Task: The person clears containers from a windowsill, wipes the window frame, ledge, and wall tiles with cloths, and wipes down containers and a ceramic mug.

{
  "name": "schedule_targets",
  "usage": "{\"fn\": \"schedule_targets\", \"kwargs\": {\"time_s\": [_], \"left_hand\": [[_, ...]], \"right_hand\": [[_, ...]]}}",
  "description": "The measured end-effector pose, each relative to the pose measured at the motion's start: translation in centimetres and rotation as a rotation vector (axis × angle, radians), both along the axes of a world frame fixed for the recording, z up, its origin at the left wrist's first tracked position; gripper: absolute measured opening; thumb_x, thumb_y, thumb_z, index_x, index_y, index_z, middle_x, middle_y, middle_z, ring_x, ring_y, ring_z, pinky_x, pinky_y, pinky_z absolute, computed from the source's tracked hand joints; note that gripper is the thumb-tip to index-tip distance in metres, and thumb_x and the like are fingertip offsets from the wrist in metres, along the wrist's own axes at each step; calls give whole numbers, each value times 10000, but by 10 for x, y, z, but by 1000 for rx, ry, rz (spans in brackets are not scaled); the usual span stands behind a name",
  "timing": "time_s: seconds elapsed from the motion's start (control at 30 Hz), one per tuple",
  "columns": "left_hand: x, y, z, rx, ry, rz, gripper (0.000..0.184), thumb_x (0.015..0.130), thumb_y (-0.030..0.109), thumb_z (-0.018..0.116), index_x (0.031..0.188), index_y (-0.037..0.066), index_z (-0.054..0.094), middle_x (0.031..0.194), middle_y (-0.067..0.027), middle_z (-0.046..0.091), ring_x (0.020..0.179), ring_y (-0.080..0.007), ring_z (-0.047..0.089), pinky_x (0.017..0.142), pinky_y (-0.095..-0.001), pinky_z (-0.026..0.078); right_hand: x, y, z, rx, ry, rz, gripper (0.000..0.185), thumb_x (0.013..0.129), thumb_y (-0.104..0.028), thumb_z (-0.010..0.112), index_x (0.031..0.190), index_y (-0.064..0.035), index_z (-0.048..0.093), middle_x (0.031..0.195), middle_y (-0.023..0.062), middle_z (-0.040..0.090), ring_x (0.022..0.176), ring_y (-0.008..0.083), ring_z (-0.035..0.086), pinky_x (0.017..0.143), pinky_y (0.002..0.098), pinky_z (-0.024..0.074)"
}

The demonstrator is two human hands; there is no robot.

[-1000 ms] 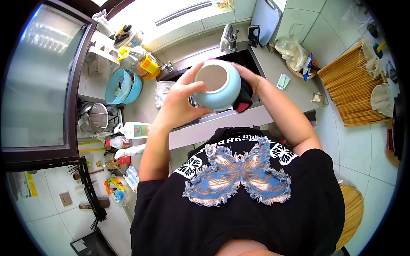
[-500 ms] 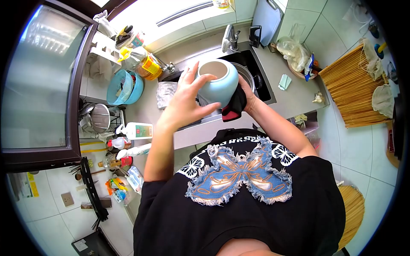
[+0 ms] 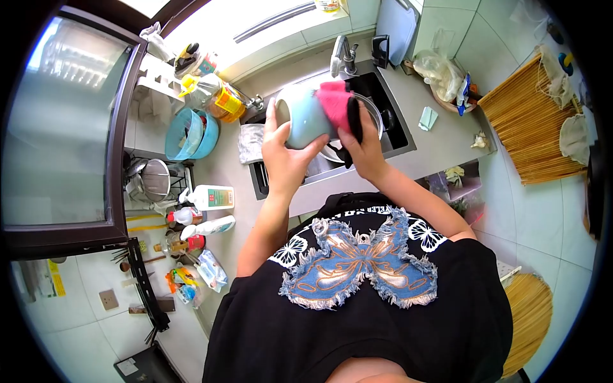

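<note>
Over the sink (image 3: pixel 403 143) I hold a light blue ceramic jar (image 3: pixel 305 121) tipped on its side, its open mouth facing left. My left hand (image 3: pixel 284 150) grips the jar around the mouth end, thumb along its lower side. My right hand (image 3: pixel 367 147) is closed on a pink and black cloth (image 3: pixel 335 105), which lies against the jar's base end on the right. Behind the cloth, a round metal pot (image 3: pixel 380 118) stands in the sink, partly hidden. The faucet (image 3: pixel 345 56) rises behind the sink.
Left of the sink are a grey rag (image 3: pixel 251 143), an oil bottle (image 3: pixel 223 99), a blue basin (image 3: pixel 203 140) and a white pump bottle (image 3: pixel 214 197). On the right, a green-white packet (image 3: pixel 428 119) lies on the counter, with a bowl of plastic bags (image 3: pixel 440 76) behind.
The jar has tipped from mouth-up to lying sideways, mouth to the left. My left hand has closed onto it. The cloth in my right hand has come up against the jar's base end.
</note>
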State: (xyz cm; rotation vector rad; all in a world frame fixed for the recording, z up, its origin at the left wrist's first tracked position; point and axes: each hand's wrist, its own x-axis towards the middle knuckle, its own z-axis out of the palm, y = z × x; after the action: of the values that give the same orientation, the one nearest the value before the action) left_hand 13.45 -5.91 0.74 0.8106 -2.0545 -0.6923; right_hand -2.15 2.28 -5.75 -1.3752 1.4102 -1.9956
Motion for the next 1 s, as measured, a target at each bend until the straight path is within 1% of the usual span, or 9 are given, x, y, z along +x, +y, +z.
{"fn": "schedule_targets", "kwargs": {"time_s": [0.07, 0.17, 0.23, 0.3, 0.43, 0.57, 0.67, 0.83, 1.0], "left_hand": [[6, -6, -5, -29, -28, -21, 537, 672, 240, 907, 1061, -79, 717, 1527, -373, 403, 1385, -451, 481, 1125, -459, 401], [8, 0, -10, 44, 73, -66, 778, 796, 251, 820, 1433, -67, 507, 1516, -305, 454, 1356, -364, 528, 1116, -435, 415], [12, 0, -23, 157, 119, -133, 942, 717, 171, 879, 1492, -77, 405, 1465, -236, 513, 1296, -313, 569, 1082, -411, 450], [19, 6, -17, 388, 16, -195, 876, 619, 62, 916, 1404, -13, 536, 1403, -200, 571, 1283, -287, 579, 1045, -387, 478], [20, 13, 4, -142, -122, -155, 457, 587, 159, 910, 959, -60, 763, 1540, -286, 456, 1346, -409, 541, 1103, -421, 434], [25, 9, 12, -46, -17, -367, 488, 603, 204, 910, 989, -60, 768, 1576, -294, 407, 1396, -404, 507, 1101, -420, 438], [25, 10, 10, 124, 114, -401, 468, 626, 214, 902, 986, -56, 771, 1580, -295, 400, 1405, -385, 501, 1101, -417, 437], [25, 9, -10, 101, 105, -264, 494, 644, 203, 899, 1020, -78, 742, 1590, -302, 377, 1432, -418, 455, 1132, -446, 403], [18, -7, -33, -4, -36, -114, 428, 642, 189, 907, 897, -83, 696, 1586, -318, 366, 1451, -471, 396, 1174, -483, 345]], "right_hand": [[-4, 5, 17, -53, 467, -40, 583, 839, -204, 739, 1395, -102, 596, 1599, 150, 391, 1427, 457, 359, 1168, 552, 318], [6, 9, 47, -17, 779, -44, 589, 759, -254, 784, 1332, -232, 651, 1585, 79, 422, 1418, 464, 362, 1147, 598, 329], [4, 2, 59, -5, 862, -45, 556, 725, -304, 806, 1267, -300, 680, 1551, 49, 464, 1410, 449, 376, 1116, 609, 356], [-6, -13, 66, -55, 701, 42, 512, 742, -265, 770, 1246, -210, 701, 1438, 95, 567, 1319, 402, 503, 1099, 518, 416], [-40, -43, 79, 253, 83, 487, 384, 918, -291, 676, 1190, -20, 682, 1197, 125, 688, 1006, 214, 679, 931, 316, 530], [-69, -48, 64, 716, -460, 632, 592, 858, -502, 724, 1202, -25, 666, 995, 94, 726, 774, 156, 710, 697, 277, 593], [-71, -38, 20, 741, -904, 855, 515, 899, -456, 705, 1196, -36, 686, 1018, 143, 754, 813, 203, 747, 718, 313, 618], [-41, -34, -73, 239, -1424, 1273, 594, 1060, -427, 395, 1464, -5, 504, 1358, 192, 644, 1176, 299, 672, 1044, 481, 530], [-9, -15, -67, 333, -1489, 926, 560, 1075, -417, 366, 1435, -6, 490, 1343, 233, 616, 1148, 386, 668, 1002, 559, 551]]}}
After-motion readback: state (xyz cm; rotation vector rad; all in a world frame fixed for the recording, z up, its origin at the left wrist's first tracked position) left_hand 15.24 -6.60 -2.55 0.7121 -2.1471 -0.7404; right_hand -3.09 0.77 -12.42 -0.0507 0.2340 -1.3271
